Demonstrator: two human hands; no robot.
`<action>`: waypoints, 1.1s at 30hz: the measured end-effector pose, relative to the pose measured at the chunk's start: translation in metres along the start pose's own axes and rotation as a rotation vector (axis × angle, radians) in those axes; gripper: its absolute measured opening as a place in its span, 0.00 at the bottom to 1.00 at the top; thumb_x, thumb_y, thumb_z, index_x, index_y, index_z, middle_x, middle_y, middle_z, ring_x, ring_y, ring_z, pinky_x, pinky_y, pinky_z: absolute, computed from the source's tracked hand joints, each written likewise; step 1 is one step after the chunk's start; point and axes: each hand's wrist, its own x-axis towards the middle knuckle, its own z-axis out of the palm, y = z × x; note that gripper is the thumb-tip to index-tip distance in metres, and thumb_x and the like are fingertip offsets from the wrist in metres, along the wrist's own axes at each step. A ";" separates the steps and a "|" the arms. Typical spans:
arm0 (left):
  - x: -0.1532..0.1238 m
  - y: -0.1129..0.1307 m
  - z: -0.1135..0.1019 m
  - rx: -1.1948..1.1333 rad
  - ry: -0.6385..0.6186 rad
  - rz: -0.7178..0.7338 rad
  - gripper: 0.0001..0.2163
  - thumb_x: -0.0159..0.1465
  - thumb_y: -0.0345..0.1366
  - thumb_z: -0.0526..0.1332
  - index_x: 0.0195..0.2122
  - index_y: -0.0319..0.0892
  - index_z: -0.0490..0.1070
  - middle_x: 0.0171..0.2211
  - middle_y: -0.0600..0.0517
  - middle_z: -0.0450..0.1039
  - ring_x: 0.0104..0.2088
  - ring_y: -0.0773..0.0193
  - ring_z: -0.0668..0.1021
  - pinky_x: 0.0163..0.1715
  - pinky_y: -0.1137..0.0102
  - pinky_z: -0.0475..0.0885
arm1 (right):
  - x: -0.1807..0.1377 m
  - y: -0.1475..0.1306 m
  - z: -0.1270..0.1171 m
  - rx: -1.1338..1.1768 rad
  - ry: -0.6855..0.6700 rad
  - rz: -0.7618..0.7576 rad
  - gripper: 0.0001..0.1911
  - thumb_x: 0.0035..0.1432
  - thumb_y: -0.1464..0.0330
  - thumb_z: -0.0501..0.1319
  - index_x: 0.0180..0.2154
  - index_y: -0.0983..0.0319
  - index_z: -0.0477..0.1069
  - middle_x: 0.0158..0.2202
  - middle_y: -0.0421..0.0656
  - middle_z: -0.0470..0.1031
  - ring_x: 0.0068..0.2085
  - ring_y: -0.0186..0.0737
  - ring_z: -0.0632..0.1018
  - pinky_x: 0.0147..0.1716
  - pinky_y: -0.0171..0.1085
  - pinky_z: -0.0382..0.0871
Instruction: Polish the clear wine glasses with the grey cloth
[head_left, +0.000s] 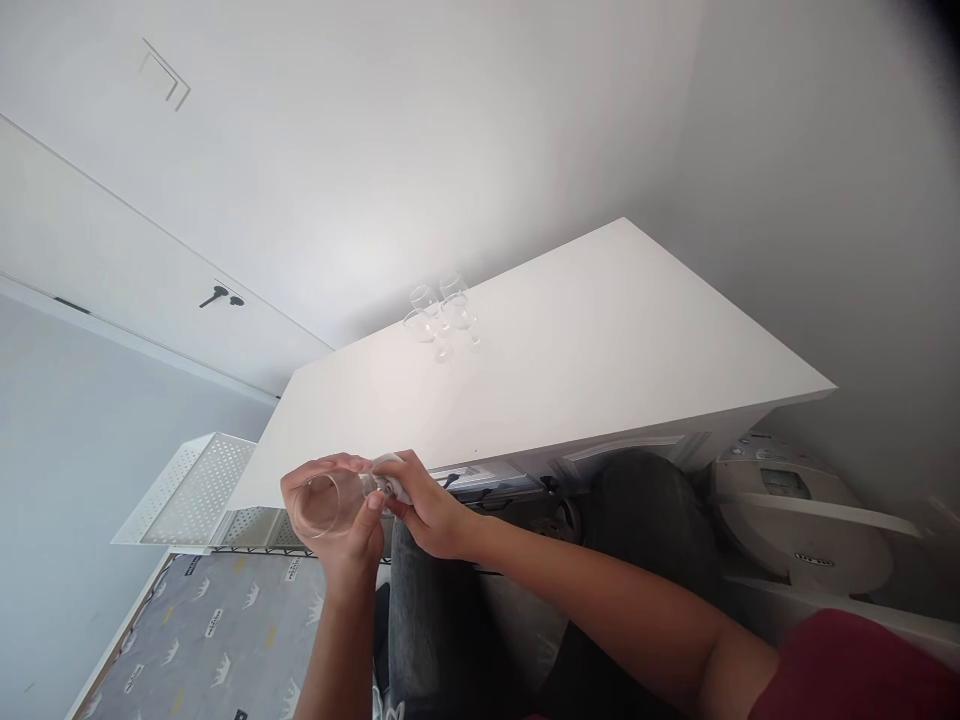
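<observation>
Our stemmed glass [330,503] is tilted in the air by the near edge of the table [555,340], its bowl cradled in our left hand [341,545]. Our right hand [435,510] pinches a white cloth [386,466], perhaps tissue, at the stem end; we seem to be wiping there. The next move calls for a steady bowl and light pressure. More glasses [444,312] stand near the table's far edge.

Kinda chunky rice-cooker-looking appliance [795,540] is sitting over on the right, little display [784,483] showing; a white perforated rack [195,490] is standing on the left, grey crown-print fabric [225,620] spreading out below it. A black handle [215,295] is sticking out of the white door [150,240]; a pale bluish wall [90,420] is running beside it.
</observation>
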 end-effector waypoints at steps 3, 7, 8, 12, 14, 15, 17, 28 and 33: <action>0.001 -0.002 -0.008 -0.031 -0.143 0.012 0.25 0.56 0.35 0.81 0.50 0.49 0.73 0.37 0.50 0.74 0.38 0.58 0.77 0.40 0.59 0.77 | 0.002 0.001 0.008 0.392 0.058 0.261 0.23 0.75 0.54 0.61 0.64 0.55 0.61 0.48 0.43 0.69 0.38 0.36 0.72 0.38 0.38 0.75; 0.004 0.001 -0.014 0.046 -0.328 0.081 0.27 0.54 0.27 0.80 0.52 0.47 0.73 0.38 0.48 0.77 0.39 0.55 0.80 0.34 0.61 0.79 | 0.006 0.002 0.008 0.658 0.056 0.476 0.35 0.64 0.44 0.69 0.61 0.56 0.62 0.36 0.35 0.68 0.28 0.31 0.69 0.27 0.33 0.67; 0.005 0.001 -0.016 0.058 -0.348 0.087 0.28 0.54 0.26 0.80 0.52 0.47 0.73 0.38 0.47 0.78 0.39 0.55 0.80 0.34 0.61 0.79 | 0.007 0.002 0.005 0.662 0.026 0.493 0.34 0.64 0.44 0.70 0.59 0.56 0.64 0.35 0.34 0.68 0.27 0.31 0.70 0.26 0.32 0.66; 0.008 -0.004 -0.024 -0.029 -0.431 0.014 0.26 0.55 0.29 0.79 0.53 0.46 0.72 0.38 0.48 0.78 0.37 0.57 0.80 0.34 0.63 0.79 | 0.011 -0.005 -0.015 0.576 -0.202 0.489 0.29 0.63 0.48 0.72 0.55 0.58 0.69 0.34 0.36 0.74 0.28 0.31 0.74 0.28 0.32 0.71; 0.009 -0.007 -0.028 -0.107 -0.499 -0.056 0.25 0.56 0.33 0.79 0.52 0.46 0.73 0.37 0.48 0.77 0.35 0.59 0.79 0.33 0.65 0.77 | 0.011 -0.007 -0.024 0.536 -0.330 0.519 0.26 0.62 0.51 0.74 0.52 0.59 0.72 0.34 0.36 0.75 0.27 0.30 0.75 0.27 0.31 0.71; 0.009 -0.009 -0.030 -0.137 -0.530 -0.089 0.25 0.56 0.34 0.79 0.52 0.46 0.72 0.37 0.48 0.77 0.35 0.59 0.78 0.32 0.66 0.76 | 0.011 -0.008 -0.027 0.530 -0.371 0.548 0.25 0.61 0.52 0.75 0.50 0.59 0.73 0.33 0.36 0.75 0.26 0.30 0.75 0.26 0.31 0.71; 0.010 -0.011 -0.032 -0.185 -0.595 -0.146 0.25 0.56 0.35 0.79 0.52 0.46 0.72 0.37 0.48 0.76 0.34 0.60 0.77 0.32 0.66 0.75 | 0.011 -0.007 -0.031 0.528 -0.428 0.626 0.24 0.56 0.53 0.78 0.45 0.61 0.75 0.31 0.35 0.75 0.25 0.30 0.75 0.23 0.30 0.70; 0.014 -0.011 -0.012 -0.012 -0.401 -0.104 0.19 0.60 0.34 0.78 0.49 0.44 0.75 0.36 0.48 0.78 0.35 0.59 0.80 0.35 0.66 0.76 | 0.013 -0.005 -0.017 0.360 -0.132 0.634 0.14 0.64 0.59 0.70 0.44 0.60 0.74 0.29 0.35 0.72 0.25 0.30 0.72 0.24 0.31 0.67; 0.023 -0.019 -0.007 0.071 0.018 -0.060 0.20 0.58 0.37 0.79 0.47 0.45 0.72 0.35 0.53 0.76 0.37 0.60 0.80 0.44 0.61 0.77 | 0.004 -0.007 0.001 0.075 0.217 0.431 0.20 0.71 0.54 0.64 0.58 0.56 0.68 0.36 0.37 0.74 0.34 0.36 0.73 0.37 0.36 0.67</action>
